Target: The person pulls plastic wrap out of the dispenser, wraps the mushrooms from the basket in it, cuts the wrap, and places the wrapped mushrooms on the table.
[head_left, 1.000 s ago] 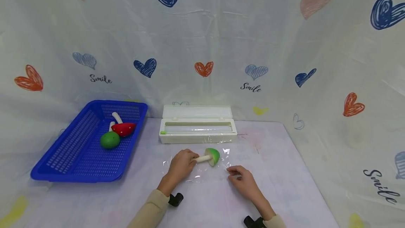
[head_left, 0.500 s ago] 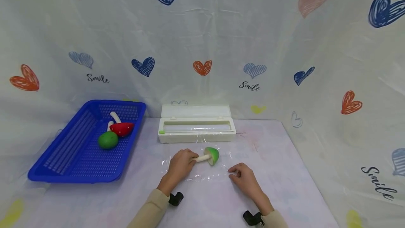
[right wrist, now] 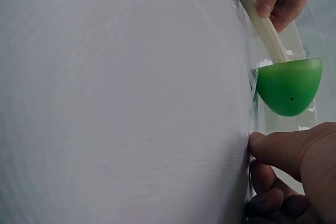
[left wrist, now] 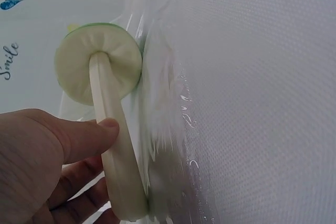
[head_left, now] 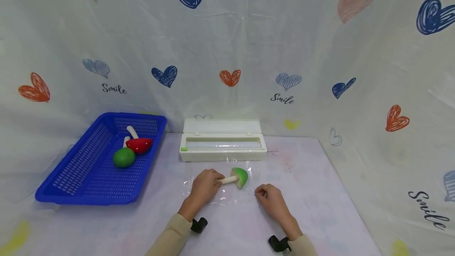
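Observation:
A toy mushroom with a green cap and pale stem [head_left: 241, 177] lies on its side over a sheet of clear plastic wrap [head_left: 227, 200]. My left hand [head_left: 205, 188] pinches its stem [left wrist: 119, 166] between thumb and fingers, near the stem's free end; the cap points right. To the right of the cap, my right hand [head_left: 273, 201] has its thumb and curled index finger together at the right edge of the wrap, pinching it. In the right wrist view the green cap [right wrist: 290, 87] sits just beyond the right thumb [right wrist: 283, 148].
Behind the wrap stands a white wrap dispenser [head_left: 224, 156], lid raised, a roll inside and a green slider at its left. A blue basket [head_left: 85, 200] on the left holds a red mushroom [head_left: 139, 145] and a green mushroom [head_left: 123, 158]. A heart-printed curtain hangs behind the table.
My right thumb and index finger have come together at the wrap's edge, where a gap showed between them before. My left hand still holds the stem in about the same place.

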Demonstrator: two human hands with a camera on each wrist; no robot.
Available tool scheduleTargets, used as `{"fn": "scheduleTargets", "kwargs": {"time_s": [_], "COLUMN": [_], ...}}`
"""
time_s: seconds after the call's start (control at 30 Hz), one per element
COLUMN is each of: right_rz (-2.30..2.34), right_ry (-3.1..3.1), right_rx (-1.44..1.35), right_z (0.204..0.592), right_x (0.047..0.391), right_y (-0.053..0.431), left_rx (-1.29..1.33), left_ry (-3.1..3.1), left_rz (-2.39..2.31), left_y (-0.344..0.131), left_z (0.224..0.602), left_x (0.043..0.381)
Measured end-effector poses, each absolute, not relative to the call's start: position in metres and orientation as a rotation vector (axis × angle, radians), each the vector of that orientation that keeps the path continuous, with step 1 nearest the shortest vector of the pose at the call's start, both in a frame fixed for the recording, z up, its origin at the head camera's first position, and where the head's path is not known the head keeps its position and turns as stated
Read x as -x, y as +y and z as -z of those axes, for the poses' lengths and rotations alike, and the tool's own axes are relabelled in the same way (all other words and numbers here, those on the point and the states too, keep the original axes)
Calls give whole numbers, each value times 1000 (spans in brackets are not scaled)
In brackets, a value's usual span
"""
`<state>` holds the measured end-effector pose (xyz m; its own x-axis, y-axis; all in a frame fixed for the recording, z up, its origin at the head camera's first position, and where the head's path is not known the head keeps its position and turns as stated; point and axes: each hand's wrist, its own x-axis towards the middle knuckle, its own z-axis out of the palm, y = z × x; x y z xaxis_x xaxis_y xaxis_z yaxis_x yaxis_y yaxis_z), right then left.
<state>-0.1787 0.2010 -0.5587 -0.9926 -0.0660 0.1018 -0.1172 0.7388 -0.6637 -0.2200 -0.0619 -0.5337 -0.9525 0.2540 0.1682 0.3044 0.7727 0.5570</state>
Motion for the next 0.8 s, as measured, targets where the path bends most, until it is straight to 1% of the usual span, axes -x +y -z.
{"fn": "scheduleTargets", "kwargs": {"time_s": [0.1, 0.57, 0.8], "right_rz": [-1110, -1219, -1201], "right_ry": [-2846, -2692, -2784], "right_rx": [-168, -90, -77], "right_z": [560, 561, 560], "right_x": [178, 167, 173], "right_y": [200, 211, 209], "left_rx": [448, 428, 429], "left_ry": [-2872, -2895, -2896], "left_rz": [914, 920, 925], "left_y": [-62, -62, -61], "left_z": [532, 531, 531], "left_x": [219, 218, 218]}}
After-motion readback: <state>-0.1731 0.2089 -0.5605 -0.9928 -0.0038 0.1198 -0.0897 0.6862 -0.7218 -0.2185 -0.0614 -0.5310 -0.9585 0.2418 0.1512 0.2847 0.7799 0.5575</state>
